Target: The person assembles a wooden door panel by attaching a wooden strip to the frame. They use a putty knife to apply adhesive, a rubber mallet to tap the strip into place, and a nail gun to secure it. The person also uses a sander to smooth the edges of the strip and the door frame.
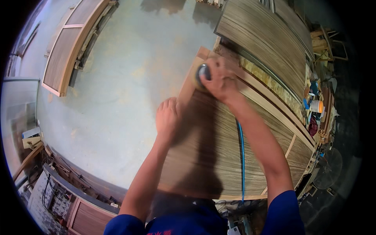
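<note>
Right hand (pixel 220 80) has its grip closed over the top of a round sander (pixel 203 74), pressing it onto the far left corner of a veneered wooden door panel (pixel 219 152). Left hand (pixel 167 115) lies flat with fingers spread, holding nothing, on the panel's left edge, nearer than the sander. A blue hose (pixel 241 156) trails over the panel from the sander, beneath the right forearm.
</note>
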### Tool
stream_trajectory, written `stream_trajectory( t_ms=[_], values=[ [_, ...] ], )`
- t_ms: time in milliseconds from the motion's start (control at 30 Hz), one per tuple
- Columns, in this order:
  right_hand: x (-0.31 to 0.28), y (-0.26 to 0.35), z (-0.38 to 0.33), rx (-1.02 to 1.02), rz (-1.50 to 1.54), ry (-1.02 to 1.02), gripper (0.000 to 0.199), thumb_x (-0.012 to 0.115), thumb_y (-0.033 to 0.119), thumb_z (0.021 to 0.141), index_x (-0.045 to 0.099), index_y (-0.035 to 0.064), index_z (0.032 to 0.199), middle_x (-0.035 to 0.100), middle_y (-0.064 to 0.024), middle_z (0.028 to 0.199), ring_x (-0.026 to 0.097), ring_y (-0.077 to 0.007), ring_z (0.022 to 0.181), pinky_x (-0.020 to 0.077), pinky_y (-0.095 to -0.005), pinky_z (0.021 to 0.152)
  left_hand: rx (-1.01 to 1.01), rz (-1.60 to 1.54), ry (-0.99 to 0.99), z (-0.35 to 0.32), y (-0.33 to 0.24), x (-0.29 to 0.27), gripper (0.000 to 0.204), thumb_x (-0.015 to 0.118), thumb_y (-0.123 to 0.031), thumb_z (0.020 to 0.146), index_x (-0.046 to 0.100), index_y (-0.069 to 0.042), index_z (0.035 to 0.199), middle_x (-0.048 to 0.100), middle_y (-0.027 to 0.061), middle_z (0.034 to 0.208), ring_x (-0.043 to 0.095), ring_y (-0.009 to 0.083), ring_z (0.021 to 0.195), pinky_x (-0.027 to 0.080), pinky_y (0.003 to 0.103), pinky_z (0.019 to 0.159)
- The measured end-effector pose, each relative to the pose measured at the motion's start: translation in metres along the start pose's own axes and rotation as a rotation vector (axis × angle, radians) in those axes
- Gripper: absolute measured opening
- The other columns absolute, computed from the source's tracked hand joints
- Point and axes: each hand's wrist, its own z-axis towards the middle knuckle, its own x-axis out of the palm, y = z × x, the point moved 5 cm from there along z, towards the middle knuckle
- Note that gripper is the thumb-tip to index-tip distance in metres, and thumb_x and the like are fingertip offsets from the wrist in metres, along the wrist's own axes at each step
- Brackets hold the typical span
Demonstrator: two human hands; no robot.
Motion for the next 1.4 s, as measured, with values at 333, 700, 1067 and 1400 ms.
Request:
stream_trajectory(
  t_ms=[333,700,1067,1400],
  values=[
    [0.003,0.03,0.078,-0.237,-0.296,-0.185,0.031,0.074,0.029,0.091,0.064,0.0167,0.117,0.058,-0.0211,0.119,0.073,-0.042,0.094,0.0613,-0.0506,0.079,-0.083,-0.073,0.076,0.011,0.005,0.0,0.037,0.046,-0.027,0.111,0.059,-0.002,0.136,0.066,0.0208,0.128,0.058,0.0444,0.12,0.046,0.052,0.103],
    [0.029,0.006,0.068,-0.305,-0.247,-0.177,0.041,0.075,0.03,0.09,0.061,0.0172,0.126,0.057,-0.0215,0.118,0.071,-0.044,0.091,0.0618,-0.0513,0.079,-0.043,-0.117,0.079,0.003,0.005,0.004,0.038,0.044,-0.028,0.112,0.058,-0.002,0.136,0.066,0.0196,0.128,0.058,0.0431,0.119,0.047,0.051,0.103],
    [0.009,-0.014,0.067,-0.419,-0.305,-0.339,0.036,0.075,0.031,0.091,0.06,0.0139,0.12,0.056,-0.0228,0.118,0.071,-0.0438,0.092,0.0611,-0.052,0.077,-0.04,-0.125,0.07,0.004,-0.002,0.002,0.04,0.042,-0.029,0.113,0.057,-0.001,0.138,0.066,0.0209,0.126,0.058,0.0433,0.119,0.047,0.051,0.102],
    [0.001,0.012,0.073,-0.12,-0.207,-0.075,0.034,0.076,0.032,0.09,0.063,0.0152,0.116,0.059,-0.0205,0.116,0.071,-0.041,0.097,0.062,-0.0505,0.08,-0.068,-0.103,0.079,0.005,0.001,0.002,0.045,0.038,-0.033,0.114,0.057,0.0,0.138,0.066,0.0229,0.128,0.059,0.0445,0.119,0.048,0.051,0.102]
  ],
)
